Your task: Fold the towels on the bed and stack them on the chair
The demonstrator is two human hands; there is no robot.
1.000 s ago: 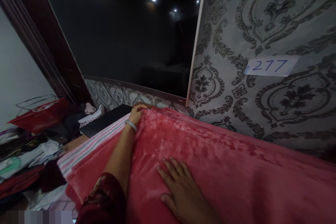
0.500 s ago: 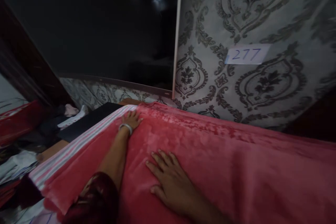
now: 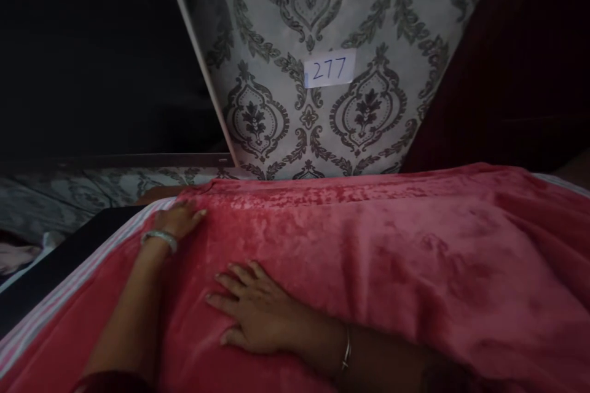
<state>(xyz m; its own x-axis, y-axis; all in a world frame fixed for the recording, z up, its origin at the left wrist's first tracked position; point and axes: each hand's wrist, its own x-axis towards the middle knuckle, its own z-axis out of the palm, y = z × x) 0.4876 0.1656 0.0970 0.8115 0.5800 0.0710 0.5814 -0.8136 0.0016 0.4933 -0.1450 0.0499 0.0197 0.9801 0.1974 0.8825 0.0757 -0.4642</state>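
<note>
Both hands lie flat and open, fingers spread: left hand (image 3: 177,220) at the red blanket's (image 3: 415,258) far corner, right hand (image 3: 251,310) nearer.

patterned wallpaper (image 3: 276,24), "277" label (image 3: 330,68)

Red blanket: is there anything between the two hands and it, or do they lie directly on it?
Nothing visible stands between. The left hand lies flat on the red blanket near its far corner, and the right hand lies flat on it nearer the camera, fingers spread. Neither hand closes on a fold.
</note>
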